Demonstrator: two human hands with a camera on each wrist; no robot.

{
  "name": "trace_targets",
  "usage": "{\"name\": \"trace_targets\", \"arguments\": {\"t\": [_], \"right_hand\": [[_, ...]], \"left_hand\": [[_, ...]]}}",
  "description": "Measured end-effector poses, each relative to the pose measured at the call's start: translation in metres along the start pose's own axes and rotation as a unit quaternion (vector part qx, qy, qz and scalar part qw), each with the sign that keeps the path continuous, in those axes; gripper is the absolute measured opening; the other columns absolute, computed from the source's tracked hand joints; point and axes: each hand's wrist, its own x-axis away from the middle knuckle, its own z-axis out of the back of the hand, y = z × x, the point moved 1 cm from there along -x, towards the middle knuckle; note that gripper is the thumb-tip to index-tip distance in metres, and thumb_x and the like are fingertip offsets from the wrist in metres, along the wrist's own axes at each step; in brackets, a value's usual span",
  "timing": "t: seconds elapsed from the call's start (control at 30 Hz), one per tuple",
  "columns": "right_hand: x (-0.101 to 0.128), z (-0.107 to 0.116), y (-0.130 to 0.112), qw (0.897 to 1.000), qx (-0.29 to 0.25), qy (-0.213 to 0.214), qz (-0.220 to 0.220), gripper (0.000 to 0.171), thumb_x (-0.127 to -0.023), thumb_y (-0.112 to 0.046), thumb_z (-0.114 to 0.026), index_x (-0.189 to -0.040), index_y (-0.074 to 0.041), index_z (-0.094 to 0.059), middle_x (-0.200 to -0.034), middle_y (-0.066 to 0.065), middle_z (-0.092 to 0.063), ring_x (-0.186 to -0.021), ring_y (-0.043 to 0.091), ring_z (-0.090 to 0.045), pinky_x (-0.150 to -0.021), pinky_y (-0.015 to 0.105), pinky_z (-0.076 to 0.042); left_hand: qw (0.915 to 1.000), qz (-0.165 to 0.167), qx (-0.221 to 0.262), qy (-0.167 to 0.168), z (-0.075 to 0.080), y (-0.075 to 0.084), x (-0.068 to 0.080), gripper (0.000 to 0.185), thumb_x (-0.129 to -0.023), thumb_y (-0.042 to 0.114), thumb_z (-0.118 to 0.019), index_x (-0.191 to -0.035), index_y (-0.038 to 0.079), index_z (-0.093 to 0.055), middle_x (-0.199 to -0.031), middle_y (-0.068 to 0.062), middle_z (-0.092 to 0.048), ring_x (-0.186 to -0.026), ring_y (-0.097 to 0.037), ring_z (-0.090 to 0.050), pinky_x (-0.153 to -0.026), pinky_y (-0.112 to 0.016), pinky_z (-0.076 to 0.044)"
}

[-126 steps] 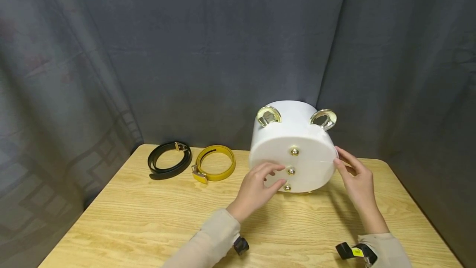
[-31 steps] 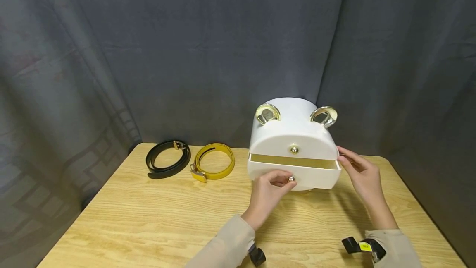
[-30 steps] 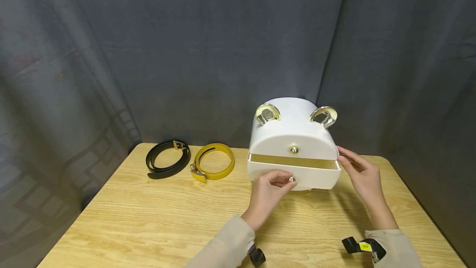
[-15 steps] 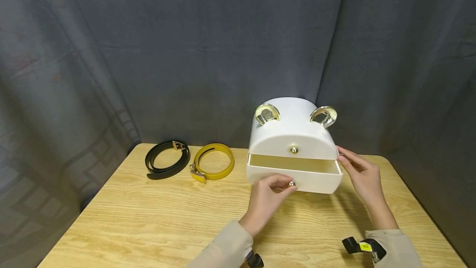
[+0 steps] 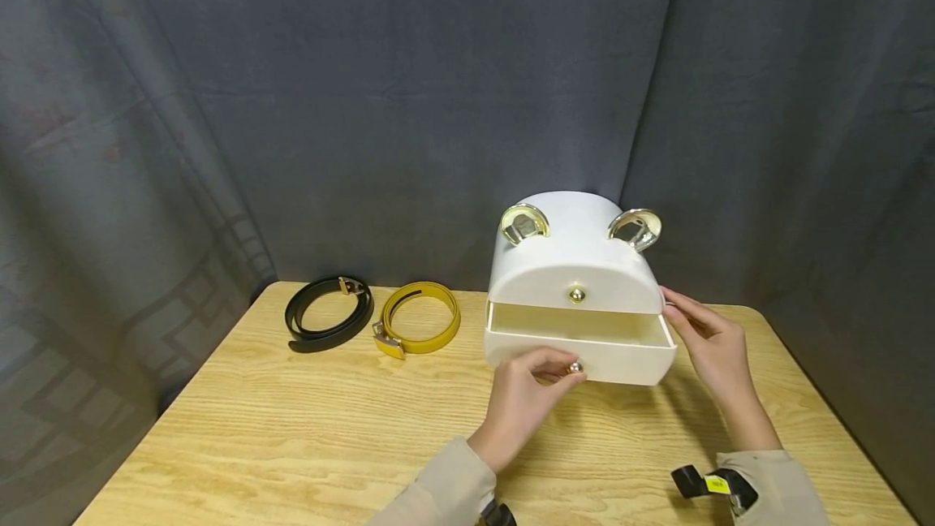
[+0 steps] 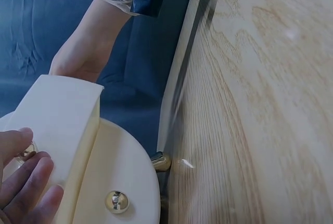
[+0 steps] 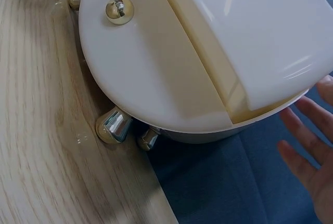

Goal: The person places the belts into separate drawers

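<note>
White drawer box was parked right of frame centre, middle drawer slid out. Gold knob was pinched by left hand; box side was touched by right hand, fingers fairly straight. Box was judged light, stiff, kinda slippery; drawer best grabbed by knob.

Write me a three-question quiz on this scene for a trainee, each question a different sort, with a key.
1. Multiple choice: what does the left hand pinch?
A) a gold ear
B) the knob of the open drawer
C) the top drawer's knob

2. True or false: the wrist views show the bottom drawer shut.

3. Fill in: in the head view, the ____ belt lies between the black belt and the white box.

Key: 1. B. 2. True. 3. Yellow: the yellow belt is the one nearer the box.
</note>
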Motion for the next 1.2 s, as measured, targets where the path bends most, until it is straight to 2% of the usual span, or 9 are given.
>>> {"name": "trace_targets", "arguments": {"t": [0.23, 0.6, 0.87, 1.03, 1.2], "right_hand": [[0.0, -0.001, 0.0, 1.0, 0.005, -0.003, -0.008, 0.033, -0.096, -0.01, -0.067, -0.128, -0.009, -0.068, -0.123, -0.012, -0.066, -0.106, -0.012, -0.056, -0.084, 0.006, -0.044], [0.001, -0.002, 0.002, 1.0, 0.006, -0.007, -0.021, 0.033, -0.096, -0.013, -0.066, -0.129, -0.01, -0.067, -0.124, -0.011, -0.066, -0.106, -0.012, -0.056, -0.083, 0.005, -0.044], [0.0, -0.003, 0.0, 1.0, 0.001, -0.006, -0.013, 0.032, -0.096, -0.012, -0.066, -0.128, -0.009, -0.068, -0.124, -0.011, -0.066, -0.107, -0.011, -0.056, -0.084, 0.006, -0.044], [0.001, -0.001, 0.0, 1.0, 0.008, -0.005, -0.017, 0.032, -0.097, -0.015, -0.066, -0.128, -0.011, -0.068, -0.121, -0.018, -0.065, -0.106, -0.012, -0.056, -0.083, 0.005, -0.044], [0.002, 0.0, -0.001, 1.0, 0.008, -0.003, -0.019, 0.032, -0.097, -0.016, -0.065, -0.129, -0.011, -0.067, -0.121, -0.019, -0.065, -0.106, -0.011, -0.057, -0.083, 0.006, -0.045]], "left_hand": [[0.9999, -0.009, -0.015, 0.002, 0.0, 0.0, 0.004, 0.02, -0.08, 0.015, -0.083, -0.099, 0.012, -0.076, -0.093, 0.006, -0.075, -0.078, 0.007, -0.065, -0.068, -0.017, -0.055], [0.9996, -0.027, -0.011, 0.001, -0.001, 0.003, 0.011, 0.019, -0.08, 0.012, -0.082, -0.098, 0.01, -0.076, -0.094, 0.004, -0.075, -0.077, 0.007, -0.065, -0.067, -0.016, -0.055], [0.9976, -0.064, -0.025, 0.006, 0.0, 0.004, 0.015, 0.018, -0.082, 0.014, -0.081, -0.099, 0.009, -0.076, -0.093, 0.003, -0.075, -0.078, 0.007, -0.066, -0.066, -0.014, -0.054], [0.9962, -0.081, -0.032, 0.007, -0.002, 0.006, 0.018, 0.018, -0.083, 0.014, -0.081, -0.099, 0.009, -0.076, -0.094, 0.003, -0.075, -0.079, 0.007, -0.066, -0.065, -0.013, -0.053], [0.9918, -0.106, -0.072, 0.007, -0.002, 0.009, 0.02, 0.018, -0.083, 0.015, -0.081, -0.1, 0.012, -0.076, -0.095, 0.005, -0.075, -0.08, 0.008, -0.066, -0.065, -0.011, -0.052]]}}
